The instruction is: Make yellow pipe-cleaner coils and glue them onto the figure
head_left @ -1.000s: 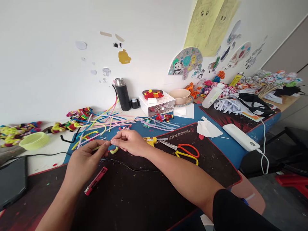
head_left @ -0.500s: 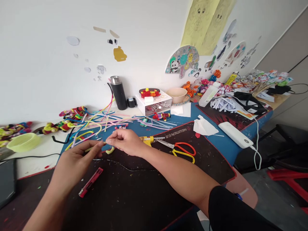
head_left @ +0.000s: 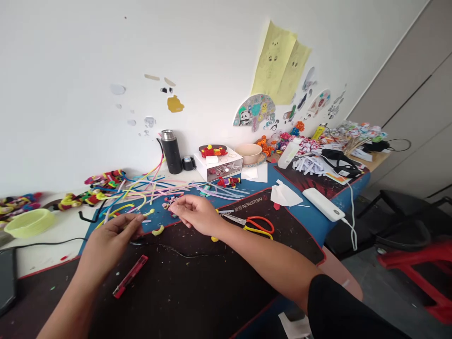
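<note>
Our left hand [head_left: 112, 235] comes in from the lower left, back of the hand up, with thumb and forefinger closed at their tips on a short yellow piece [head_left: 149, 213]. Our right hand [head_left: 197, 215] reaches across from the right with its forearm slanting up and leftward; its fingers are curled, thumb and forefinger drawn together, and we cannot tell whether anything thin sits between them. The 2 hands are apart, fingertips facing each other above the worktop [head_left: 160, 215].

The yellow piece juts from our left fingertips into the gap, small, pale and slightly bent, fuzzy like pipe cleaner; the rest is hidden by the hand. Just below it, a curved yellow-green piece [head_left: 157, 230] lies near the edge of the dark mat [head_left: 183, 287], plump and fuzzy.

The mat is smooth, flecked with scraps and edged in red. On it we see a slim red cutter [head_left: 130, 277], a thin black cable [head_left: 190, 256] and metal scissors [head_left: 259, 225] with 1 red and 1 yellow handle loop. Behind our hands spread long fuzzy stems [head_left: 141, 188] in blue, pink, lilac and yellow, near a matte black flask [head_left: 171, 153] with a shiny metal top.
</note>
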A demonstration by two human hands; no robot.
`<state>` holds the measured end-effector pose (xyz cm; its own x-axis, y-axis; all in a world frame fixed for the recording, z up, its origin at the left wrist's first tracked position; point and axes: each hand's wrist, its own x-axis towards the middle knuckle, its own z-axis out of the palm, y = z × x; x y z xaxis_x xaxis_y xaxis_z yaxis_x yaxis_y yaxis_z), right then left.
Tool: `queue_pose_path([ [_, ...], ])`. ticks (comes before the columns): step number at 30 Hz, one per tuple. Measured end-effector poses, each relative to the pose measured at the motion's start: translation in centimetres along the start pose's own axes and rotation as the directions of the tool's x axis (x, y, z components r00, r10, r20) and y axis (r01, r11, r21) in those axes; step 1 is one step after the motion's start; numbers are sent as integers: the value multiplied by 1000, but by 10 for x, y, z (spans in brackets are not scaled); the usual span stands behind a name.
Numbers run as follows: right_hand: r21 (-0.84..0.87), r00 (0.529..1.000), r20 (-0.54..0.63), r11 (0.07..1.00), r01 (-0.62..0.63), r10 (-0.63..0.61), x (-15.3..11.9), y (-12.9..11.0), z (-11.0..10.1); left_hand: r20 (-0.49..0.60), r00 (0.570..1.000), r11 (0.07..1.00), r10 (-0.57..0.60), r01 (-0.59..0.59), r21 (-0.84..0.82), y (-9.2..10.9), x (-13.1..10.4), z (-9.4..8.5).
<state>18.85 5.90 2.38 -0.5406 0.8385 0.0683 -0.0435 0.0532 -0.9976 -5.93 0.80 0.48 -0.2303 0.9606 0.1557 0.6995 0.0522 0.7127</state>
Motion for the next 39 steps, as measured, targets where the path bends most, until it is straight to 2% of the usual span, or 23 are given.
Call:
queue_pose_path([
  [3, -149, 1000, -10, 988, -25, 23, -24, -12, -28, 16, 998, 998, -57, 58, -6, -6, 2, 0],
  [6, -331, 996, -47, 940, -86, 74, -50, -21, -62, 28, 996, 996, -86, 87, -5, -3, 3, -2],
  [8, -508, 989, -88, 849, -146, 117, -67, -25, -83, 30, 995, 996, -92, 91, 12, 1, 4, -3],
  [10, -732, 980, -106, 654, -191, 168, -83, -29, -102, 24, 995, 995, -99, 98, 26, 4, 4, -2],
  [15, -851, 969, -128, 479, -217, 212, -117, -29, -134, 19, 994, 994, -106, 106, 8, 7, 4, -1],
  [21, -933, 959, -118, 302, -196, 258, -133, -15, -143, 35, 994, 994, -107, 106, 10, 9, 5, 0],
  [28, -960, 953, -137, 202, -195, 268, -140, -7, -147, 25, 994, 994, -108, 107, 19, 15, 4, -1],
  [33, -959, 950, -132, 205, -195, 283, -143, 0, -150, 36, 990, 991, -135, 134, 19, 22, 3, -2],
  [39, -906, 931, -168, 322, -275, 323, -151, -12, -144, 20, 996, 996, -87, 87, -22, 21, 1, 1],
])
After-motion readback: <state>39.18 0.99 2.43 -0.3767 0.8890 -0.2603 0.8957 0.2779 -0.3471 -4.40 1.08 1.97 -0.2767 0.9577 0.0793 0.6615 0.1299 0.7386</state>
